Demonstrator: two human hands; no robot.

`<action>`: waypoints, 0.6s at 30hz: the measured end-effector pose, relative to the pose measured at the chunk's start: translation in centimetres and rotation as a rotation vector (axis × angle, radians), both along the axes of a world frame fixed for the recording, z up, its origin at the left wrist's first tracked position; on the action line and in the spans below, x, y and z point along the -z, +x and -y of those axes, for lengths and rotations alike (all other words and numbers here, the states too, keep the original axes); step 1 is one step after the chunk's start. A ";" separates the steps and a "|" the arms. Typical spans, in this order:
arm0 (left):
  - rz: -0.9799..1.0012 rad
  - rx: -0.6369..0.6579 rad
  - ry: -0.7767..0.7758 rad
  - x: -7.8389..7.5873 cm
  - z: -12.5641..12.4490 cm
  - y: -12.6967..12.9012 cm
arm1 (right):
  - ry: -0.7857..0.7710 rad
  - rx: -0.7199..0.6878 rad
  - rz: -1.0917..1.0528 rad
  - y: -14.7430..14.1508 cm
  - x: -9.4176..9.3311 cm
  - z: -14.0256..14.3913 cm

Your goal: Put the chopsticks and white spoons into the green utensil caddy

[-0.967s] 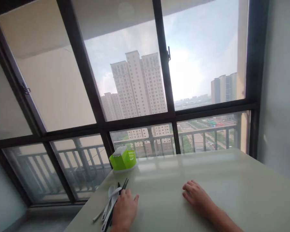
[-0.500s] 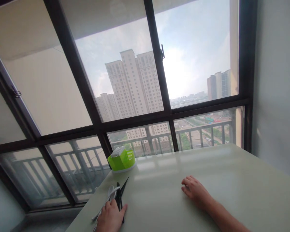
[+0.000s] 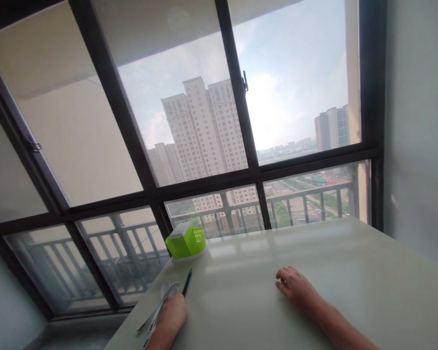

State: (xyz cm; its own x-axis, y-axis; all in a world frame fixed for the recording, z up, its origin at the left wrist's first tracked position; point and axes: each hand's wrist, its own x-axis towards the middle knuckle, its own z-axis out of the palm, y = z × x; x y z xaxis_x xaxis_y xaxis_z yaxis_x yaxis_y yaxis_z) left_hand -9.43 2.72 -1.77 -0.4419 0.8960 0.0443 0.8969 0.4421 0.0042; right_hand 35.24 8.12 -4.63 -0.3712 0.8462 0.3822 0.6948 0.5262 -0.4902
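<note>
**Left hand over the cutlery at the table's edge**

Covering white spoons (image 3: 159, 304) and black chopsticks (image 3: 187, 283), the left hand (image 3: 171, 316) hides its fingers; grip unclear. Both lie at the table's (image 3: 314, 248) near-left edge. Right hand (image 3: 295, 288) rests flat, empty. Green holder (image 3: 186, 241) stands beyond.

The left hand (image 3: 170, 315) lies low on the table (image 3: 314, 253), near its left edge. It is turned palm down, and only the back of it shows. Its fingers cannot be seen well. The left arm runs down out of view.

The right hand (image 3: 295, 287) rests flat on the table too, more toward the middle. Its palm faces down and its fingers are a little curled and close together. The bare right forearm stretches back toward the lower right.
</note>
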 end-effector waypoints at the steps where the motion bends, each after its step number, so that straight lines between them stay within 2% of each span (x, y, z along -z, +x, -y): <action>1: 0.017 0.017 -0.029 -0.1 -0.3 0.1 | -0.002 -0.001 -0.002 0.0 0.0 0.0; 6: 0.051 0.072 -0.093 -0.4 -1.1 1.9 | 0.002 0.009 -0.011 -0.3 -0.3 0.2; 12: -0.018 0.176 -0.030 0.5 -0.4 6.0 | 0.002 0.031 -0.009 -0.6 -0.2 0.0; 14: 0.006 0.250 -0.004 0.8 -0.2 8.2 | -0.026 0.033 -0.031 -0.7 -0.3 -0.1; 16: 0.120 0.333 0.047 0.8 -0.4 11.3 | -0.088 -0.006 -0.111 -1.0 -0.7 0.1; 18: 0.293 0.431 0.134 0.6 -0.8 15.2 | -0.200 -0.140 -0.301 -1.7 -1.9 0.7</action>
